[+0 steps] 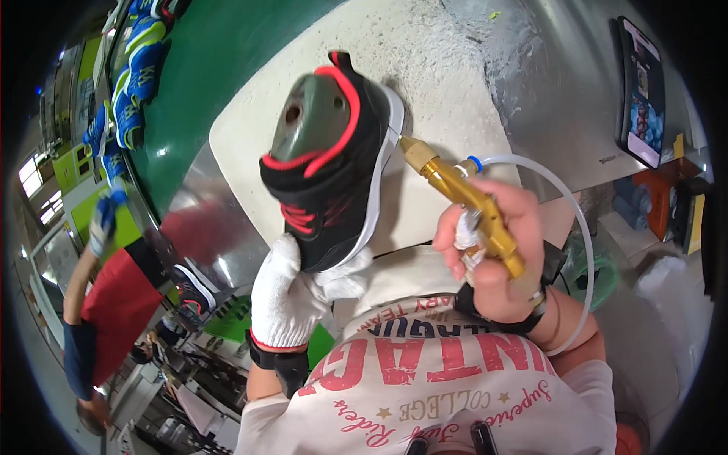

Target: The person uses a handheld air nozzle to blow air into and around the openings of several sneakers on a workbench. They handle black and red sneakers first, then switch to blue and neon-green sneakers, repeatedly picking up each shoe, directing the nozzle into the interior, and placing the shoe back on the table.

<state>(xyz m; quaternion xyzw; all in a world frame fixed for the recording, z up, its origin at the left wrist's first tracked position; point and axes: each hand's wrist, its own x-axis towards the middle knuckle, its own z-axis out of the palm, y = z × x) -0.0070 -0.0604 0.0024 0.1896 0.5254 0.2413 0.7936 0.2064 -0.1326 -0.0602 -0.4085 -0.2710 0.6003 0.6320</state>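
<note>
A black sneaker with red laces, a red collar lining and a white sole is tilted above a pale slab. A green shoe last fills its opening. My left hand, in a white knit glove, is closed around the toe end. In my bare right hand is a brass glue gun, its thin needle tip at the white sole's upper edge, on the shoe's right side. A clear hose joins the gun at a blue-ringed fitting. White wrapping covers part of the gun's trigger area.
The worn pale slab lies on a metal bench. To the left runs a green conveyor belt, with several blue shoes beyond it. A phone stands at the right. A co-worker in red is at the far left, near another black shoe.
</note>
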